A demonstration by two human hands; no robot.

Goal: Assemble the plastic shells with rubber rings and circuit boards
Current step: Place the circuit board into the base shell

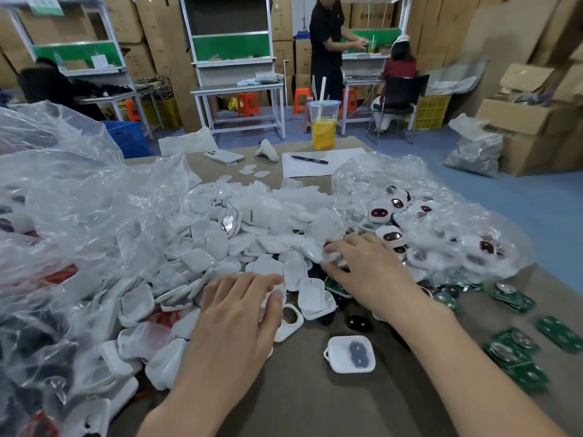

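We are over the brown table (315, 402), and both hands are in among the parts. Our left hand (233, 313) is at the near edge of the shell pile (220, 247). Its fingers are together and curled, and the thumb closes in to grip a white shell (268, 298). Our right hand (369, 269) reaches further in, where the pile meets the clear bag (441, 216). Thumb and forefinger pinch a small white piece (328, 256), though we cannot tell exactly which part it is.

Between our forearms a lone shell (339, 357) lies open side up on bare table, apart from the pile, with a dark insert (358, 351) inside it. Small black pieces (358, 323) lie just beside the right wrist. Green circuit boards (511, 348) are scattered and loosely stacked right of that arm.

The clear bag on the right holds white units with dark faces (380, 212). A bigger crumpled bag (79, 200) billows over the left side of the pile.

At the far end stand a cup of yellow drink (323, 124), a phone (224, 156) and a pen (309, 159) lying on a sheet of paper (340, 157).
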